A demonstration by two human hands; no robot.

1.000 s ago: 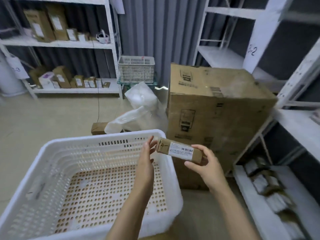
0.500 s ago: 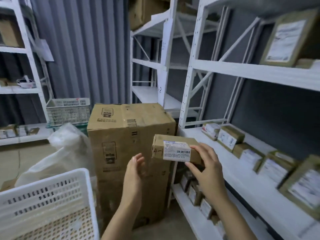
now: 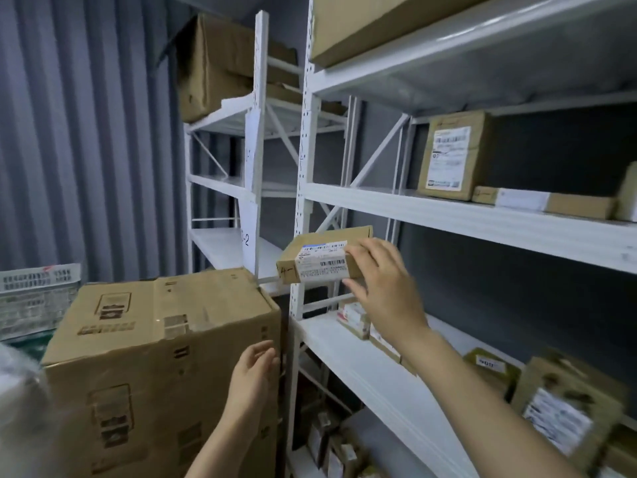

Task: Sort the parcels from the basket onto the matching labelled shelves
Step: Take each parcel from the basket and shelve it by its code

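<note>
My right hand (image 3: pixel 382 284) grips a small brown parcel (image 3: pixel 317 260) with a white barcode label and "4-" written on its end. The parcel hangs in the air in front of the white shelf unit (image 3: pixel 482 225), between its middle and lower boards. My left hand (image 3: pixel 253 377) is lower, fingers apart, holding nothing, beside a big cardboard box (image 3: pixel 155 357). Small labelled parcels (image 3: pixel 355 317) lie on the lower shelf under my right hand. The basket is out of view.
A tall labelled box (image 3: pixel 451 157) and a flat one (image 3: pixel 544 201) sit on the middle shelf. More parcels (image 3: pixel 558 405) are at the right of the lower shelf. A paper tag marked "-2" (image 3: pixel 246 236) hangs on the upright. A white crate (image 3: pixel 34 294) stands far left.
My view has swung up and right, from the basket to the shelves. My left hand let go of the parcel and dropped. My right hand raised the parcel toward the shelf.
</note>
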